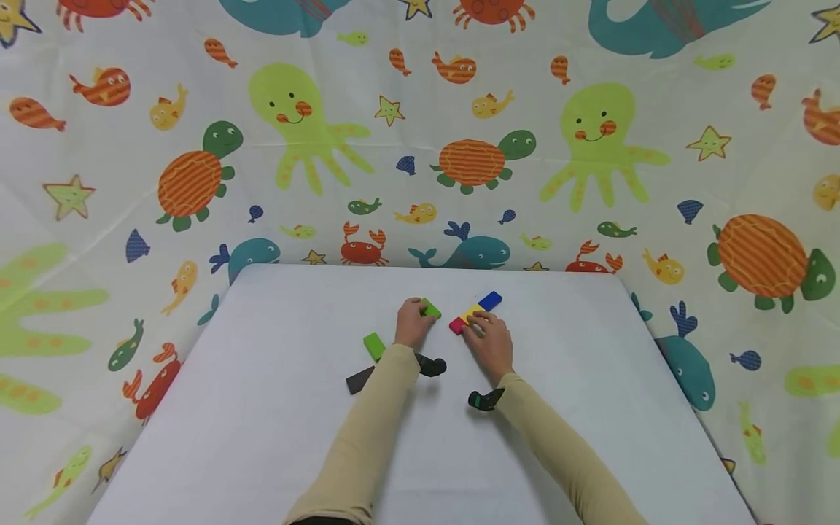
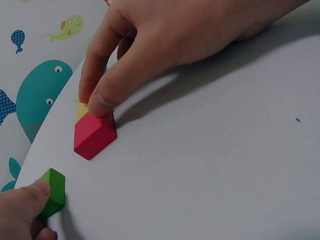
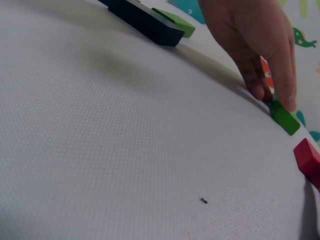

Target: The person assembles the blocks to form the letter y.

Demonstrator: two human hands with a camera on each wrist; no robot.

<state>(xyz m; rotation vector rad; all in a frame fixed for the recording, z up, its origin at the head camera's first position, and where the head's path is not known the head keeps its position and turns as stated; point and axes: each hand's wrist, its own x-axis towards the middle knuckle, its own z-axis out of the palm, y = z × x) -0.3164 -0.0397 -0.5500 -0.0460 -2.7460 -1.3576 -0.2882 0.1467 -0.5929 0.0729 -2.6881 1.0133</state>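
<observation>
My left hand grips a green block on the white table, left of a short row of blocks. In the left wrist view its thumb presses on that block's side. My right hand pinches the yellow block, the thumb lying by the seam with the red block. Red, yellow and blue lie end to end in a slanting line, with the blue block at the far end. Fingers partly hide the yellow block. A gap separates the held green block from the red one.
Another green block lies left of my left forearm, near a dark block partly covered by the sleeve. Black wrist devices sit on both wrists. Behind the table hangs a cloth printed with sea animals.
</observation>
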